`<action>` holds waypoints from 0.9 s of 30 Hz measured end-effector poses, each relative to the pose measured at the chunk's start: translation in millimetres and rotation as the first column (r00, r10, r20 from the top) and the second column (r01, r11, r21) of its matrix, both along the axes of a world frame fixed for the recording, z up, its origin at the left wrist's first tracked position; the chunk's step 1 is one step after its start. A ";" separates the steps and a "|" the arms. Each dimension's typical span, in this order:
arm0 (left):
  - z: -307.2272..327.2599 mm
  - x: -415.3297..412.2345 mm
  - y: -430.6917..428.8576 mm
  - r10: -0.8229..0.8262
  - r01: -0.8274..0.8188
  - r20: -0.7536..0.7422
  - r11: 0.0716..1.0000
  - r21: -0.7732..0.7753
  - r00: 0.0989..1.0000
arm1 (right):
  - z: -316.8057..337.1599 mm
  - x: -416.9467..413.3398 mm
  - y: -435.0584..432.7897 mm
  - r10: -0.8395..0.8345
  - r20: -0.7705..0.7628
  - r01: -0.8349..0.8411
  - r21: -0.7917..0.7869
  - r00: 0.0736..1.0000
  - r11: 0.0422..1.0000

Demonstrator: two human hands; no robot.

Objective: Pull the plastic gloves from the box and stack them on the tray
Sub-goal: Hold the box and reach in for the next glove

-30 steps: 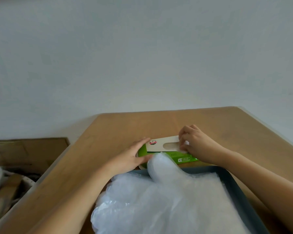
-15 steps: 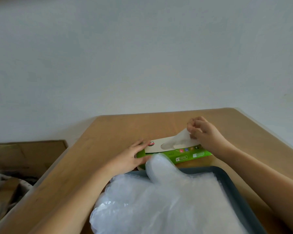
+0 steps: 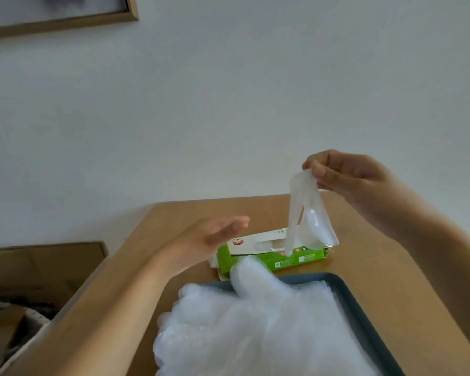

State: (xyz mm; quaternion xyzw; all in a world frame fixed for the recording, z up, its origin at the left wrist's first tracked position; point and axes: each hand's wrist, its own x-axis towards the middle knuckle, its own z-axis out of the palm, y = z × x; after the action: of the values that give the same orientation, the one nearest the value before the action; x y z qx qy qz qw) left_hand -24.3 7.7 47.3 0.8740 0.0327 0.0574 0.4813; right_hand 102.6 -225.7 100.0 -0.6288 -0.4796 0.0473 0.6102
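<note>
On the desk [image 3: 377, 267], the tray [image 3: 364, 316] already carries a puffy stack of gloves [image 3: 255, 335] spilling over its left edge, so one more laid carelessly could slide the heap off. The light box [image 3: 269, 260] behind it may lift or skid: the left hand [image 3: 209, 237] hovers by its end, grip spread and holding nothing. The glove [image 3: 307, 213], pinched at its top in the grip of the right hand [image 3: 347, 175], hangs down to the slot and may drag the next out.

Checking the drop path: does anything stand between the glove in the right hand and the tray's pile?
Nothing visible. The glove hangs over the box, just behind the tray; the left hand is off to the side.
</note>
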 end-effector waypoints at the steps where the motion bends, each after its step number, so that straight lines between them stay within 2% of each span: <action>1: 4.6 -2.8 -12.2 -0.039 0.038 -0.035 0.998 -0.041 0.999 | 1.4 -7.3 -1.1 0.012 0.017 -0.012 -0.013 1.000 1.000; 4: 5.0 -6.1 -39.3 -0.067 0.018 -0.212 0.974 -0.225 0.975 | 8.4 -29.7 -7.7 0.029 0.115 -0.028 -0.017 0.993 0.999; 6: 5.0 -6.4 -49.9 -0.123 -0.011 -0.314 0.920 -0.393 0.942 | 12.9 -40.3 -14.3 0.022 0.174 -0.019 -0.015 0.985 1.000; 8: 6.8 -8.6 -58.5 -0.163 -0.037 -0.314 0.838 -0.544 0.935 | 15.2 -46.3 -22.0 0.002 0.219 0.007 -0.041 0.976 0.999; 11: 7.2 -10.5 -67.6 -0.021 -0.128 -0.205 0.721 -0.681 0.979 | 16.3 -50.4 -31.5 -0.012 0.266 0.036 -0.087 0.964 0.996; 14: 12.7 -15.6 -67.5 0.191 -0.187 -0.078 0.659 -0.728 0.978 | 17.6 -51.3 -43.7 -0.097 0.387 0.189 -0.209 0.917 0.959; 16: 18.4 -22.3 -64.0 0.289 -0.178 0.025 0.652 -0.737 0.957 | 16.6 -48.7 -50.8 -0.090 0.542 0.370 -0.433 0.835 0.822; 18: 25.6 -30.0 -62.4 0.360 -0.190 0.124 0.719 -0.669 0.925 | 14.2 -48.4 -53.8 -0.006 0.573 0.446 -0.632 0.820 0.633; 19: 29.2 -34.1 -63.8 0.383 -0.204 0.175 0.763 -0.613 0.907 | 12.8 -49.7 -53.3 0.006 0.555 0.446 -0.675 0.832 0.588; 22: 37.2 -41.0 -69.3 0.396 -0.217 0.287 0.840 -0.498 0.872 | 11.8 -57.2 -46.4 -0.068 0.534 0.463 -0.653 0.843 0.599; 25: 38.6 -39.1 -75.3 0.416 -0.242 0.315 0.850 -0.469 0.853 | 13.5 -67.4 -39.1 -0.138 0.494 0.456 -0.613 0.859 0.645; 27: 37.2 -37.3 -80.7 0.451 -0.262 0.295 0.821 -0.507 0.843 | 13.6 -79.0 -31.6 -0.171 0.331 0.345 -0.587 0.928 0.733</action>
State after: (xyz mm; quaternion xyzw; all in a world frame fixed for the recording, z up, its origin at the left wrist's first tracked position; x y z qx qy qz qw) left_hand -61.6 -72.9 84.5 0.6859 0.1118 0.3174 0.6452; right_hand 23.6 -257.3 113.7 -0.8589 -0.4165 0.0394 0.2952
